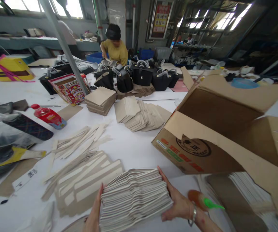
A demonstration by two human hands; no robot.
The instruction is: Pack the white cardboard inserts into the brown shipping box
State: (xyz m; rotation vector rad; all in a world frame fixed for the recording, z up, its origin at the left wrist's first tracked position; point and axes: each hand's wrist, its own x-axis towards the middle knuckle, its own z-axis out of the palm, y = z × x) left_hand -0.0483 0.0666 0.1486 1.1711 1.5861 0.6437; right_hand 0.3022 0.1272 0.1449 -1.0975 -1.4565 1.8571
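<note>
A thick stack of pale, thin board pieces [135,199] sits between my two hands at the front of the white table. On its left side press the fingers of my left hand [94,209], partly cut off by the lower edge. My right hand [176,201], with a bracelet at the wrist, grips the stack's right side, thumb low and fingers along the far corner. Left of the stack lie flat grey-beige cut pieces with pale strips [90,183]. Close to my right wrist is an orange-brown bottle with a green nozzle [208,203].
An open cardboard box [189,148] stands at the right, flaps spread. Further back are a square stack of boards [100,100], a fanned pile of boards [141,114] and several black handbags [142,75]. A red bottle [49,116] lies left. A person in yellow [117,51] works opposite.
</note>
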